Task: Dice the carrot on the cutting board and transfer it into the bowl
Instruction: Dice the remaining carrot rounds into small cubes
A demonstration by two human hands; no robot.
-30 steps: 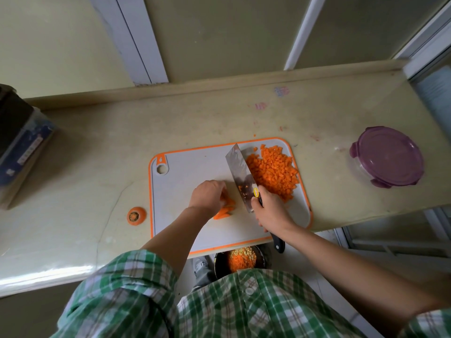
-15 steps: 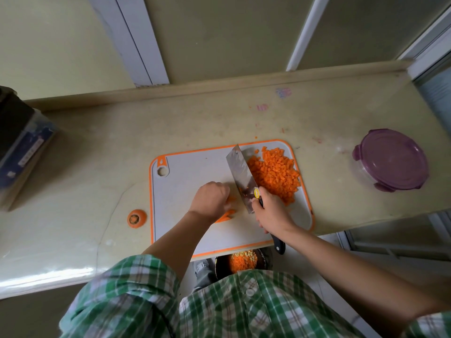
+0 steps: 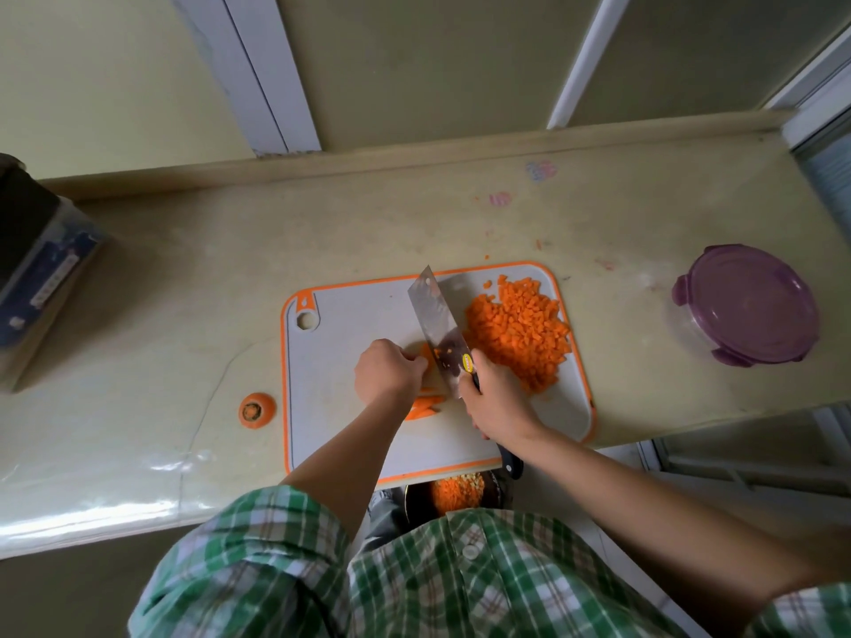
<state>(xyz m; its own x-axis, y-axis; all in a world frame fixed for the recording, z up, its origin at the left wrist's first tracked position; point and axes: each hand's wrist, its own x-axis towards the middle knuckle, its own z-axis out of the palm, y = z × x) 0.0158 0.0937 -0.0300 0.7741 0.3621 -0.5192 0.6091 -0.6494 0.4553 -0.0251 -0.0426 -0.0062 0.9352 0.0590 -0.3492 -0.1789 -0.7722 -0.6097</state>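
- The carrot piece [image 3: 426, 351] lies near the middle of the cutting board [image 3: 336, 370]. The left hand [image 3: 389, 370] presses it down with fingers curled over it, and a few cut strips [image 3: 423, 409] lie just nearer the person.
- The right hand [image 3: 497, 398] grips the handle of a cleaver [image 3: 437, 315], whose blade stands against the carrot, just beside the left knuckles.
- A pile of diced carrot [image 3: 518, 336] fills the board's far right corner and reaches close to its right edge.
- The board's left part, by the hanging hole, shows plain grey surface.
- The board's near edge runs along the near edge of the bench [image 3: 184, 292]. The bowl [image 3: 412, 501] sits below that edge, holding diced carrot.
- A cut carrot top [image 3: 256, 409] rests just off the board's left edge.
- A purple-lidded container [image 3: 750, 306] stands near the bench's right end, well apart from the board, and a dark box [image 3: 37, 269] stands at the left end.
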